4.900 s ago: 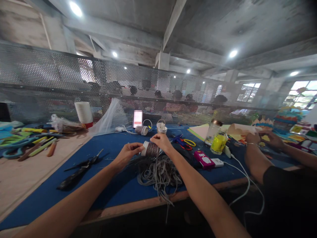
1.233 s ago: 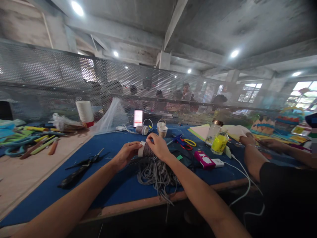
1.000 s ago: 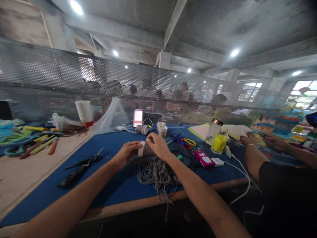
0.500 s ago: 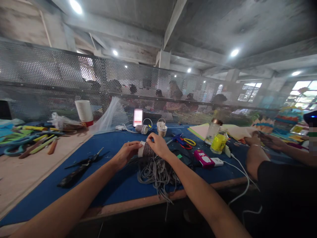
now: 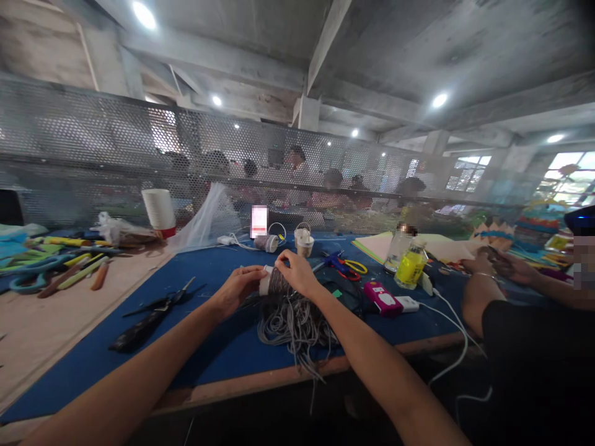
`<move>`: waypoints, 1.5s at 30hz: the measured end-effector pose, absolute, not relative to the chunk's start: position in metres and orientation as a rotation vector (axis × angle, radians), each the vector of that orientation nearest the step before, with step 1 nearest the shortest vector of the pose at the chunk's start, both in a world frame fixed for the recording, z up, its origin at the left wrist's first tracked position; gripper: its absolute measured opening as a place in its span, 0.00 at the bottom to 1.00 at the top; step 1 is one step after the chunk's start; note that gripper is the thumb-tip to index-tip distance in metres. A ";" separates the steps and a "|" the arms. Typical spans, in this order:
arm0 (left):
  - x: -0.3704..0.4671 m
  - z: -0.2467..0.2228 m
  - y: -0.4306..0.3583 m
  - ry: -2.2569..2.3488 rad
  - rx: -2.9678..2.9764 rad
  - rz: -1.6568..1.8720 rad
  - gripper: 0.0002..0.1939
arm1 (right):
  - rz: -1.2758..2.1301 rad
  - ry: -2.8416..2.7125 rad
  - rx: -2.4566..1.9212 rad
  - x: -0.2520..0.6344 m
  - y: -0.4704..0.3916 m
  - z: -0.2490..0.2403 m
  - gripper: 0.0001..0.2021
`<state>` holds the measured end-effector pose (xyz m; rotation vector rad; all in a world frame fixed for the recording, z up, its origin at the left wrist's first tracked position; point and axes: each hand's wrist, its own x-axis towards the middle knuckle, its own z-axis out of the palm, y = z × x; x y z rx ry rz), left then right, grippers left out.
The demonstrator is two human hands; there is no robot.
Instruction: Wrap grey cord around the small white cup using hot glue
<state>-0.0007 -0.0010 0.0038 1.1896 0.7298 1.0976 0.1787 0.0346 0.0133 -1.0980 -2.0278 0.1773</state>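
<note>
A white paper cup (image 5: 264, 284) wrapped in grey-brown cord lies on its side between my hands, above the blue table mat. At its left end, the fingers of my left hand (image 5: 236, 288) are closed on the cup. My right hand (image 5: 297, 272) is closed at the wrapped part, its fingertips pinched on the cord (image 5: 280, 280) at the top. Below hangs a loose heap of grey cord (image 5: 297, 328), resting on the mat near the front edge.
Black scissors (image 5: 158, 310) lie left, with stacked cups (image 5: 158, 210) and tools (image 5: 65, 266) beyond. A small cup (image 5: 304, 241) stands behind. To the right are a pink box (image 5: 382, 298), a yellow bottle (image 5: 411, 265), white cables and a co-worker's hands (image 5: 488, 266).
My hands and the wrapped cup have hardly moved. Behind the mesh, a person now shows upright near the middle. The co-worker's hands on the right have shifted slightly.
</note>
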 end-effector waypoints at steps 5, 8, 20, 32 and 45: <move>-0.001 0.003 0.000 0.723 1.217 1.095 0.10 | 0.201 -2.017 -1.120 0.179 0.035 0.013 0.06; -0.002 0.002 0.001 0.720 1.219 1.090 0.10 | 0.207 -2.012 -1.123 0.179 0.036 0.014 0.06; -0.003 0.000 0.001 0.687 1.203 1.076 0.08 | 0.353 -1.966 -1.183 0.181 0.039 0.017 0.07; -0.002 0.000 0.002 0.663 1.158 1.072 0.11 | 0.466 -1.922 -1.148 0.183 0.044 0.017 0.09; -0.002 0.002 0.001 0.642 1.092 1.064 0.11 | 0.461 -1.906 -1.145 0.184 0.044 0.017 0.11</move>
